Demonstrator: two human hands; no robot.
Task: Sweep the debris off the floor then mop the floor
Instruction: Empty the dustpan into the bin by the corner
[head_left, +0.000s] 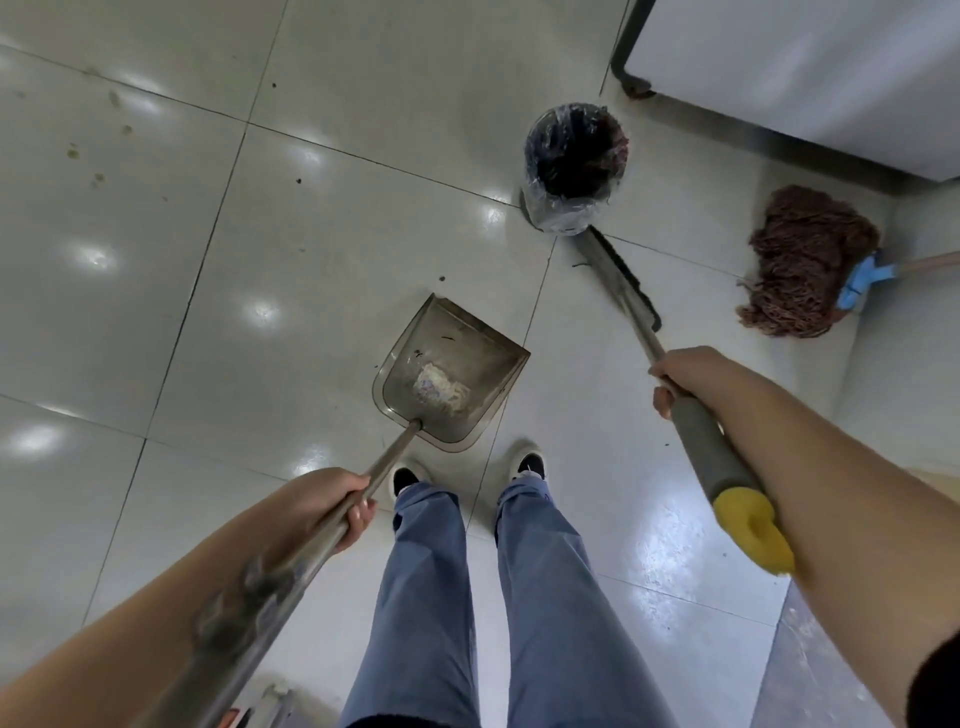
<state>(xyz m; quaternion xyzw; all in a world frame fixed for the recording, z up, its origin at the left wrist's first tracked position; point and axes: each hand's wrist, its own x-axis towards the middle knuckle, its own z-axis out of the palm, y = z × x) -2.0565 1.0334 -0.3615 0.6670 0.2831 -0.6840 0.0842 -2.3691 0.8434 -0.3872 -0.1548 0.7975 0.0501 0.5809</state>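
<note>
Right grip (680, 376) holds broom (623, 283), long axis pointing toward bin (574, 166)

Bright, even light from overhead; white glare spots dot the glossy floor tiles (260, 218). Shadows stay soft and short. Wide-angle bending curves the tile lines toward the edges, and the near forearms and lower corners blur.

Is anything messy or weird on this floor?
Yes. Greenish-brown stains dot the tiles at upper left, and dark specks lie beyond the dustpan. The mop lies flat on the floor instead of standing.
</note>
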